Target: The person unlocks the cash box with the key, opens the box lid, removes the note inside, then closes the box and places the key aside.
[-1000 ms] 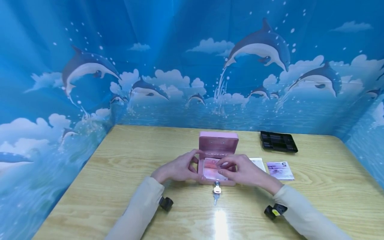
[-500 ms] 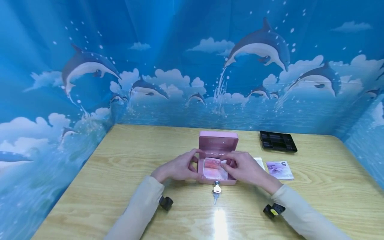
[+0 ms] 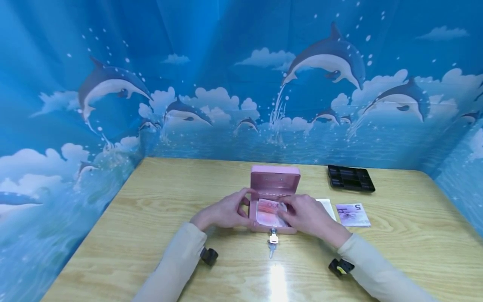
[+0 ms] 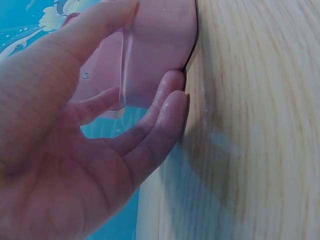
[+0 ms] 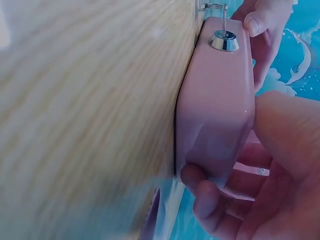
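A pink cash box [image 3: 254, 229] stands on the wooden table, its lid [image 3: 275, 181] raised. Inside lie reddish banknotes [image 3: 267, 212] marked 100. My left hand [image 3: 226, 209] grips the box's left end, the thumb at the front corner and a finger up by the hinge side; two fingertips [image 4: 172, 105] rest low by the side wall. My right hand [image 3: 307, 214] reaches over the right wall to the right edge of the banknotes. In the right wrist view its lower fingers [image 5: 205, 197] curl beside the box's outer wall. The wall hides the thumb and index tips.
Keys [image 3: 273, 240] hang from the lock [image 5: 224, 41] on the box's front. To the right lie a white paper piece [image 3: 327, 207], partly behind my right hand, and a purple banknote [image 3: 353, 215] marked 5. A black compartment tray [image 3: 351, 179] sits farther back. A dolphin-print backdrop [image 3: 211, 134] borders the table.
My right hand has gone from above the banknotes to their right edge, then lower into the box's right side. The left hand and the box have stayed in place.
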Available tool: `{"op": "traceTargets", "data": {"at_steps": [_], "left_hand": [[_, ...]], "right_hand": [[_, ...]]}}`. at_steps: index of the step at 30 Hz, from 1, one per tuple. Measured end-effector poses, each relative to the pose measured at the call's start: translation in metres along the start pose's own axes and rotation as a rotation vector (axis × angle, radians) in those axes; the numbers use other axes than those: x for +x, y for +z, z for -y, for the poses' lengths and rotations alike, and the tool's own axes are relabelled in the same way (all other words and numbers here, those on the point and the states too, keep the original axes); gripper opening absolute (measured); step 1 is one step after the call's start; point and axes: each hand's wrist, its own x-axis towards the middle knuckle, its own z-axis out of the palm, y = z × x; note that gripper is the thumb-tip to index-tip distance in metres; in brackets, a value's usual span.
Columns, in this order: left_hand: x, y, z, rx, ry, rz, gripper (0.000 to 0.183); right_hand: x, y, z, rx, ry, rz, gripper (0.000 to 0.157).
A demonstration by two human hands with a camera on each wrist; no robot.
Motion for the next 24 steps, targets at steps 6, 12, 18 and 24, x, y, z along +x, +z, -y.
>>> {"op": "traceTargets", "data": {"at_steps": [6,12,18,24], "left_hand": [[0.0001,0.0005,0.0,0.008,0.012,-0.001,0.091],[-0.0001,0.0003,-0.0002,-0.002,0.013,0.002,0.09],[-0.0001,-0.0003,-0.0007,-0.011,0.011,0.005,0.085],[-0.0003,-0.0006,-0.0003,-0.012,0.017,0.006,0.086]], "right_hand": [[-0.0011,0.0003,0.0003,0.02,0.011,0.001,0.032],[-0.0015,0.0004,-0.0015,0.065,0.0,0.017,0.034],[-0.0013,0.0,0.0005,0.094,0.02,0.03,0.035],[-0.0034,-0.002,0.0019,0.121,0.029,0.013,0.027]]}}
